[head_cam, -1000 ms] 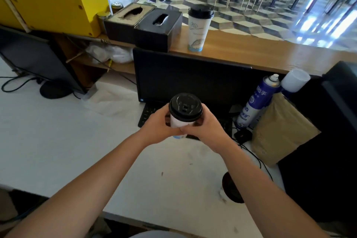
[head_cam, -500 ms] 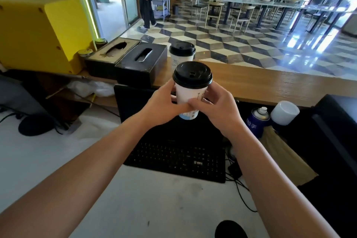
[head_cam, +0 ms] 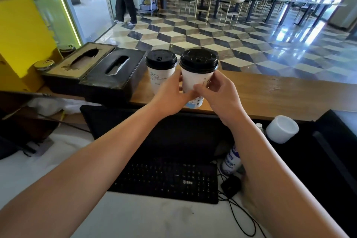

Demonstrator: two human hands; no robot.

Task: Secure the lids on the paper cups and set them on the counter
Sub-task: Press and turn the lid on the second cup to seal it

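Person's at the set-down step here. Both hands are on the near cup (head_cam: 195,81). The left hand (head_cam: 170,92) is wrapped round its left side, and the right hand (head_cam: 220,94) grips the right side with the thumb in front and fingers curled behind.

Its black lid (head_cam: 198,61) looks seated flat all the way round, so I'd say the lidding part is done for this one. The cup is upright at the near edge of the wooden counter (head_cam: 280,98), roughly mid-length. The hands hide enough of the base that you can't tell if it's actually resting on the wood.

Just to its left stands the other cup (head_cam: 159,81), lidded too, and the two lids are almost touching. Left of that sits a black tissue box (head_cam: 114,75).

Next move, I'd guess, is to get the base flat on the counter, maybe a bit further in from the edge, then let go with both hands. The left hand sits right in front of the other cup, so it wants to come away gently or it'll nudge the neighbour.
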